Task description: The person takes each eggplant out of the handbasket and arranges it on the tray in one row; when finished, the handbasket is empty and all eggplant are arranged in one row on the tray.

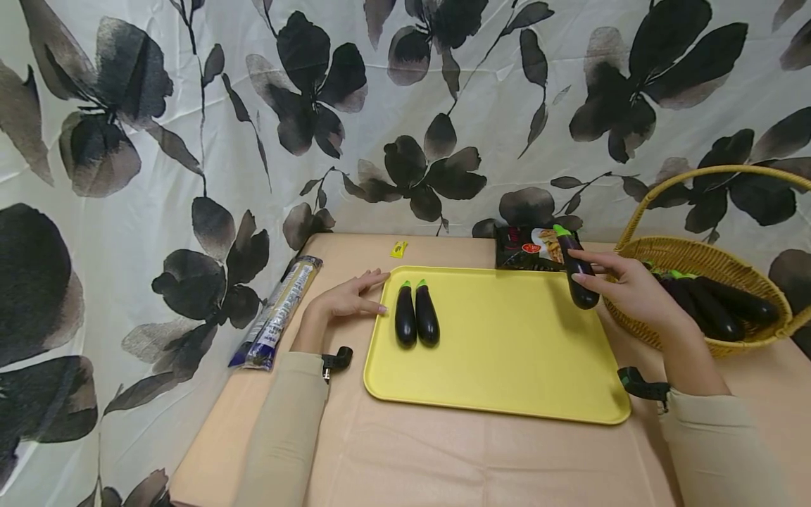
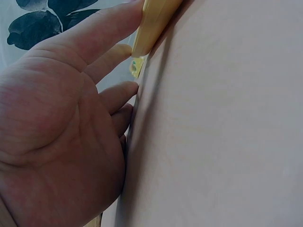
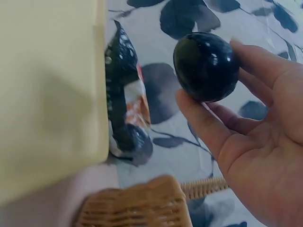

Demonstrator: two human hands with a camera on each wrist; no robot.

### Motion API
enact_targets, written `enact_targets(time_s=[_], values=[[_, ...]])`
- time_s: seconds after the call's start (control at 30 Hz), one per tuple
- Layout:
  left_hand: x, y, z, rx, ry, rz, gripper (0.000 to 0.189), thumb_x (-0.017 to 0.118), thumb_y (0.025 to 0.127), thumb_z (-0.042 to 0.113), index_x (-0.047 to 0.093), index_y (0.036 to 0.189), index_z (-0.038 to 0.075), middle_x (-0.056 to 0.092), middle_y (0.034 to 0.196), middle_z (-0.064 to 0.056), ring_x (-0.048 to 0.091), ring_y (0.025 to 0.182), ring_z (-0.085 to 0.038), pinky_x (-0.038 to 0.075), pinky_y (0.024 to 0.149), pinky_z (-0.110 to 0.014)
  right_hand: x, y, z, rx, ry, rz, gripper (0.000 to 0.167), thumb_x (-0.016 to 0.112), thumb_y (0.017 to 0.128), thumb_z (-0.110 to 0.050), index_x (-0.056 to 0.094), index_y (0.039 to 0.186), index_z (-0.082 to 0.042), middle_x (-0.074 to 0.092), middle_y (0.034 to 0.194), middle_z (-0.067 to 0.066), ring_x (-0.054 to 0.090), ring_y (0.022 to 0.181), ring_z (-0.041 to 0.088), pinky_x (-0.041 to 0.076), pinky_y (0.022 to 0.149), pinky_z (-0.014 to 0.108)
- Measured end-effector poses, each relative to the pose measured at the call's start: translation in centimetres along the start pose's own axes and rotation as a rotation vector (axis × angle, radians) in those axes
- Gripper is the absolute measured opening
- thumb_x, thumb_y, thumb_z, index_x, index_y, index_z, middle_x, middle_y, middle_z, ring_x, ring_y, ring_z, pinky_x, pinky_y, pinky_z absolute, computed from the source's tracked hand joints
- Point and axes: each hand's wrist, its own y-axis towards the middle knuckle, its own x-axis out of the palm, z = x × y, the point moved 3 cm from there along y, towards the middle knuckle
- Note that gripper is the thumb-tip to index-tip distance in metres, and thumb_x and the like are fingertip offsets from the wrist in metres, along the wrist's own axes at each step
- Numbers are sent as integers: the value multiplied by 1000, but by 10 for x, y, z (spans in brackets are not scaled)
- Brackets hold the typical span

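Observation:
Between the thumb and fingers of my right hand is a dark eggplant with a green stem end, held above the right back corner of the yellow tray. The right wrist view shows the rounded end of this eggplant pinched in the fingers. My left hand touches the tray's left rim with fingers extended; the left wrist view shows its palm beside that rim. Two more eggplants lie side by side on the tray's left part, stems toward the back.
A wicker basket with a tall handle stands at the right, holding several eggplants. Behind the tray lies a black food packet. Long plastic packages lie at the table's left edge, and a small yellow packet sits at the back.

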Motion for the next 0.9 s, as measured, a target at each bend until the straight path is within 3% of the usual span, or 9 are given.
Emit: enact_targets(time_s=[0.1, 0.17, 0.27, 0.33, 0.4, 0.6, 0.8, 0.9], values=[[0, 1, 0, -1, 3, 2, 94, 86, 84, 44, 36, 163, 30, 12, 177, -3, -2, 164, -25, 0, 132, -54, 7, 2, -6, -10, 28, -20, 55, 61, 106, -40, 48, 158, -26, 46, 158, 19, 64, 115, 30, 49, 76, 21], [0, 1, 0, 2, 8, 0, 94, 86, 85, 44, 36, 163, 29, 11, 177, -3, -2, 164, -26, -1, 132, -54, 12, 4, -10, -35, 49, -29, 54, 61, 106, -38, 49, 157, -25, 45, 160, 18, 61, 124, 37, 51, 83, 26], [0, 1, 1, -2, 9, -1, 94, 86, 85, 43, 36, 164, 29, 11, 177, -4, -2, 164, -26, -3, 131, -55, 19, 7, -13, -64, 63, -39, 54, 63, 105, -37, 51, 156, -24, 43, 162, 16, 50, 138, 41, 51, 100, 46], [1, 1, 1, 0, 11, -2, 94, 86, 86, 42, 35, 164, 28, 11, 177, -4, -2, 164, -27, -3, 131, -56, 25, 9, -13, -67, 86, -53, 54, 64, 104, -37, 52, 155, -24, 43, 162, 16, 44, 141, 40, 45, 106, 62], [1, 2, 1, 0, 12, -1, 94, 86, 86, 42, 36, 164, 28, 11, 177, -5, -2, 164, -27, -3, 131, -55, 30, 12, -14, -62, 108, -68, 55, 66, 103, -37, 52, 155, -24, 42, 162, 17, 39, 145, 41, 38, 110, 70], [1, 3, 1, 3, 19, -3, 93, 85, 86, 42, 36, 164, 28, 12, 177, -5, -2, 164, -28, -3, 131, -56, 45, 18, -24, -95, 114, -133, 58, 67, 103, -35, 50, 157, -23, 33, 166, 22, 30, 152, 48, 33, 112, 74], [1, 3, 1, -2, 31, -5, 94, 85, 86, 44, 35, 164, 28, 11, 177, -4, -2, 164, -28, -3, 131, -56, 59, 27, -41, -118, 60, -162, 56, 66, 103, -35, 51, 156, -22, 44, 162, 18, 45, 143, 48, 40, 111, 71], [1, 3, 2, -2, 29, -9, 95, 85, 85, 44, 35, 164, 28, 11, 177, -4, -2, 164, -28, -3, 131, -57, 65, 31, -48, -112, 69, -184, 56, 67, 103, -34, 52, 155, -20, 46, 161, 16, 46, 143, 47, 41, 111, 69]])
